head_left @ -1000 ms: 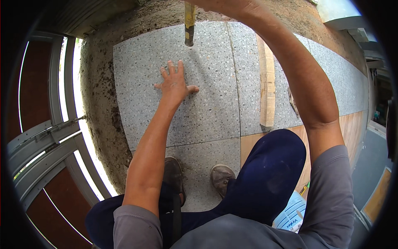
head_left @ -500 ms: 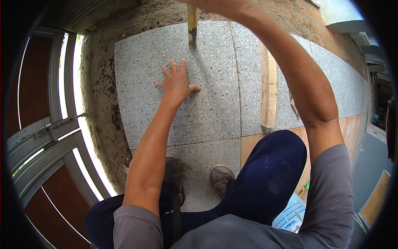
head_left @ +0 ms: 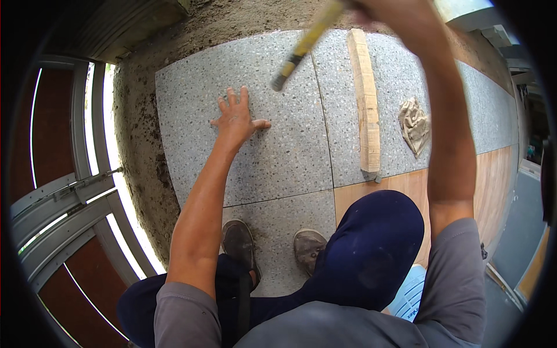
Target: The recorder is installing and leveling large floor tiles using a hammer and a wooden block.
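My left hand lies flat on a large grey speckled floor tile, fingers spread and holding nothing. High up, right of centre, my right hand is closed around a yellow-and-black tool handle. The handle slants down to the left, its dark tip above the tile, to the right of my left fingers. Motion blurs this hand and handle. Whatever is at the handle's upper end is hidden by the hand or cut off.
A wooden block lies lengthwise on the adjoining tile, with a crumpled beige cloth to its right. Bare soil borders the tiles at left, beside a metal gate. Wood-look flooring and a light-blue container are on the right.
My right hand has moved right, and the tool handle has swung from upright to slanted. The beige cloth has come into sight from behind my arm. My left hand stays flat on the tile.
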Available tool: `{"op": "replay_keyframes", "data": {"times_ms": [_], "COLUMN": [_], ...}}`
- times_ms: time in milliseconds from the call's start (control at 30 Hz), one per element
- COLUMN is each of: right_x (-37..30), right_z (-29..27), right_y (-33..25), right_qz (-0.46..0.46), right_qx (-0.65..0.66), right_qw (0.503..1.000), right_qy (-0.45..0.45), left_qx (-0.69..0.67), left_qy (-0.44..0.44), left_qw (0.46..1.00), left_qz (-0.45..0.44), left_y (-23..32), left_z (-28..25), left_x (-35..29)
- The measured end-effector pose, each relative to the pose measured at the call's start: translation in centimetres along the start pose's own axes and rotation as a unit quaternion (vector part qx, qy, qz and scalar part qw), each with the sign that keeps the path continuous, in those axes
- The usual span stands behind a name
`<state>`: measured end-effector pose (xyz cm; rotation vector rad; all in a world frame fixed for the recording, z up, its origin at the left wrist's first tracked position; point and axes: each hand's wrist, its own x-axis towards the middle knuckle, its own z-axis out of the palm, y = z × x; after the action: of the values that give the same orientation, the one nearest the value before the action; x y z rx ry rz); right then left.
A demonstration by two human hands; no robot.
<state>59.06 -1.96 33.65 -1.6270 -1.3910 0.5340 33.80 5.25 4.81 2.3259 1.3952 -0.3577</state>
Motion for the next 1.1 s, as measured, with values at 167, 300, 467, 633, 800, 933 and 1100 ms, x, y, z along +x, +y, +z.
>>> {"op": "replay_keyframes", "data": {"times_ms": [167, 300, 467, 633, 800, 933, 1100], "right_x": [-11.2, -20.1, -32.0, -41.4, -46.2, -49.0, -50.6], "right_z": [-13.2, -16.6, -16.4, -15.1, -13.9, -13.2, -12.3], "right_y": [-0.6, 0.9, 8.7, 13.5, 17.1, 20.9, 23.3], "right_qz": [0.165, 0.364, 0.551, 0.643, 0.662, 0.636, 0.556], "right_qx": [-0.250, -0.230, -0.087, -0.009, -0.004, -0.049, -0.198], "right_qw": [0.953, 0.902, 0.830, 0.766, 0.749, 0.770, 0.808], "right_qy": [0.049, 0.045, 0.001, 0.005, 0.013, 0.015, -0.008], "left_qx": [0.017, 0.028, 0.075, 0.136, 0.138, 0.133, 0.075], "left_qy": [-0.051, 0.101, 0.158, 0.179, 0.106, 0.097, 0.133], "left_qw": [0.999, 0.984, 0.964, 0.954, 0.966, 0.970, 0.969], "left_qz": [0.005, 0.144, 0.201, 0.197, 0.193, 0.181, 0.193], "left_y": [4.7, 8.4, 13.4, 15.1, 16.3, 15.8, 11.8], "left_z": [-0.5, 1.7, 3.0, 1.2, -1.4, -1.6, 0.2], "left_x": [1.2, 6.3, 13.1, 15.7, 16.0, 16.1, 13.5]}}
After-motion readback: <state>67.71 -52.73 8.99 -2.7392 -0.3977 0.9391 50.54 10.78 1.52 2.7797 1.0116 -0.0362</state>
